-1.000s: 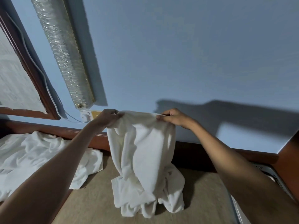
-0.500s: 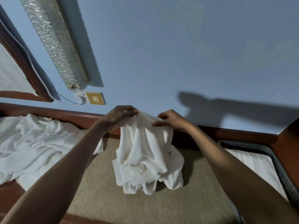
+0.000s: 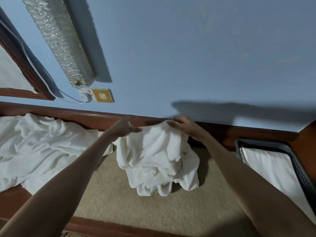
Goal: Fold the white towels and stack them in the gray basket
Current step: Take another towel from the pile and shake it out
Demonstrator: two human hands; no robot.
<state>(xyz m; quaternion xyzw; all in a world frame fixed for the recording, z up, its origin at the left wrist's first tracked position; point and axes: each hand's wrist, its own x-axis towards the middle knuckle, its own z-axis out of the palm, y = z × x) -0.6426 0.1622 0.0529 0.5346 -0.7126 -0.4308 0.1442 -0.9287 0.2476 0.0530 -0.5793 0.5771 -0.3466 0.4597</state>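
White towel [image 3: 157,156] — soft, limp, light; likely best taken at its top corners. Top is pinched by right hand [image 3: 183,125]; left hand [image 3: 125,128] is held straight-fingered beside it.

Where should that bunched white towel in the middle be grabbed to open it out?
Take the towel by its raised top edge, from above, where the right hand pinches it. The rest slumps in folds on the beige surface; the open left hand could take the edge's other end.
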